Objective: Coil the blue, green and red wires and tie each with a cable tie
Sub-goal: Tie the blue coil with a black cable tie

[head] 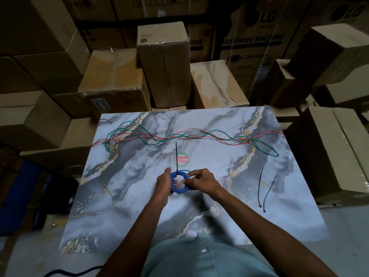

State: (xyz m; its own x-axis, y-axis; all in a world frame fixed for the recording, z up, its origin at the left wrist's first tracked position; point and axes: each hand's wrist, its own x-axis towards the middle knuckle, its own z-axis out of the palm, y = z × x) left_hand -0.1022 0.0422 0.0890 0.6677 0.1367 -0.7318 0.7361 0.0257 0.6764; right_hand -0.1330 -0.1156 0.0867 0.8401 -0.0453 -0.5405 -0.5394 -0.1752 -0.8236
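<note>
The blue wire (180, 190) is wound into a small coil, held just above the middle of the marble-patterned board (123, 176). My left hand (164, 183) grips the coil's left side. My right hand (201, 180) pinches its right side. A black cable tie (176, 155) sticks straight up from the coil's top, away from me. The green wire (265, 148) and the red wire (191, 130) lie uncoiled and tangled together across the far part of the board. Two loose black cable ties (267, 188) lie on the board to the right.
Stacked cardboard boxes (163, 64) ring the board at the back, left and right. A round red and green sticker (181, 159) sits on the board just beyond the coil. A black cord (65, 271) lies on the floor at bottom left.
</note>
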